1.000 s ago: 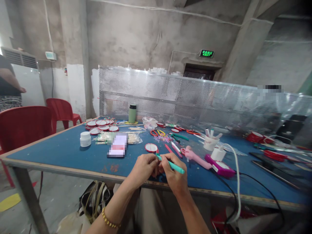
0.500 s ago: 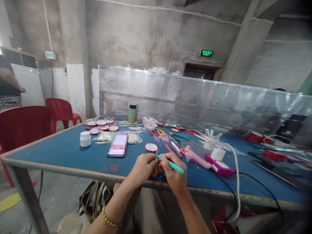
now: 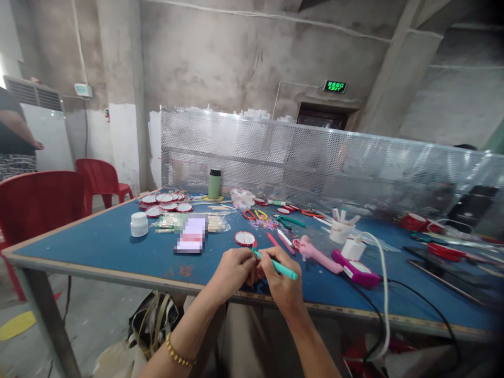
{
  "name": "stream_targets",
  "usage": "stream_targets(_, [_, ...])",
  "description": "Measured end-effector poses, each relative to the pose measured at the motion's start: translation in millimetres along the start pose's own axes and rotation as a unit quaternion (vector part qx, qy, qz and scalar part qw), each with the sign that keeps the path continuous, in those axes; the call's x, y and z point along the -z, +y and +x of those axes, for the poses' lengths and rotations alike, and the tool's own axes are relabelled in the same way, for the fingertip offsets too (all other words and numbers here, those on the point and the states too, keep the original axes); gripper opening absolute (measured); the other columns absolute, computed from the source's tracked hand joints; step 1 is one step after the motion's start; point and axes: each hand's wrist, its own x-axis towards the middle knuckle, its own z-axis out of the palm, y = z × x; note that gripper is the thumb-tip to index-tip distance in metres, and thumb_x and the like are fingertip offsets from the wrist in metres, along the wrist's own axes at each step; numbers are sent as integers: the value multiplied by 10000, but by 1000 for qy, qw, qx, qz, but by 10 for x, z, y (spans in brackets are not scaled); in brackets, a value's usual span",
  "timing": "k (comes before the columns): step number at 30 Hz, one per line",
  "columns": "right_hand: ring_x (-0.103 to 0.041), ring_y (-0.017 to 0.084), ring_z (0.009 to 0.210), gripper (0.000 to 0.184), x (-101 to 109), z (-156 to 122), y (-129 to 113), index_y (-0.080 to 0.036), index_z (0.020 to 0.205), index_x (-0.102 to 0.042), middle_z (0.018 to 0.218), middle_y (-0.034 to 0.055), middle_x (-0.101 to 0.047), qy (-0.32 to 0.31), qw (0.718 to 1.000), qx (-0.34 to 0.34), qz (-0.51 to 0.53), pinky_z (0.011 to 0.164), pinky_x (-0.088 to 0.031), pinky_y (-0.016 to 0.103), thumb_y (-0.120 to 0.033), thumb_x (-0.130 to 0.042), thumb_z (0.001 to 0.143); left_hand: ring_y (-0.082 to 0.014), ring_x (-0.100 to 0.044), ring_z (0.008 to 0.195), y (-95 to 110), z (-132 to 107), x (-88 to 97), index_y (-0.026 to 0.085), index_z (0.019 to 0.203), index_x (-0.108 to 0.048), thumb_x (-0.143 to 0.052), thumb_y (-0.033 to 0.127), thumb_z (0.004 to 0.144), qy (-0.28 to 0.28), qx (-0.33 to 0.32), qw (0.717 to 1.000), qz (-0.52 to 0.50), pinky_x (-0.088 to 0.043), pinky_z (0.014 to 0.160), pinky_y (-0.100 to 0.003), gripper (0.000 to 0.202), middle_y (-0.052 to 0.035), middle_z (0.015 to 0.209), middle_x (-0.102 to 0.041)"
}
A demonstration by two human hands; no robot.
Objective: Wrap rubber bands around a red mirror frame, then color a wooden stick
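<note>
My right hand (image 3: 284,278) is closed around a mint-green pen (image 3: 286,271), its tip end pointing left toward my other hand. My left hand (image 3: 235,270) is closed in a pinch close beside it, almost touching. A small red piece (image 3: 254,244) shows just above the left fingertips; what those fingers grip is hidden. Just beyond both hands is a small round disc (image 3: 244,238) with a white face and red rim. Whether it is joined to the piece at my fingers I cannot tell.
Pink and white pens (image 3: 284,242), a pink handheld item (image 3: 318,255) and a purple box (image 3: 360,269) with cables lie right. A phone (image 3: 191,234), white jar (image 3: 139,224), several red-rimmed discs (image 3: 168,206) and a green bottle (image 3: 214,184) stand left and behind. A perforated metal screen (image 3: 252,152) borders the table.
Both hands keep almost the same pose and place. The view has shifted very slightly, and the red piece above the left fingertips shows a bit more upright.
</note>
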Motion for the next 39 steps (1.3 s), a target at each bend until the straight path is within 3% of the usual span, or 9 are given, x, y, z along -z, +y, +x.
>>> stream_targets(8, [-592, 122, 456, 192, 2, -23, 25, -198, 751, -601, 553, -33, -611, 26, 999, -16, 7, 471, -487, 212, -280, -552, 918, -120, -550, 496, 22, -6, 6, 185, 609, -515, -425, 255, 827, -9, 4, 1000, -5, -416, 521, -203, 245, 21, 515, -567])
stream_targets(39, [-575, 130, 456, 215, 4, -15, 14, -204, 740, -595, 547, -27, -599, 15, 1000, -7, -11, 475, -481, 225, -298, -527, 921, -116, -555, 496, 9, 0, 4, 186, 605, -518, -426, 242, 819, -3, 3, 1000, 1, -428, 541, -203, 239, 20, 519, -575])
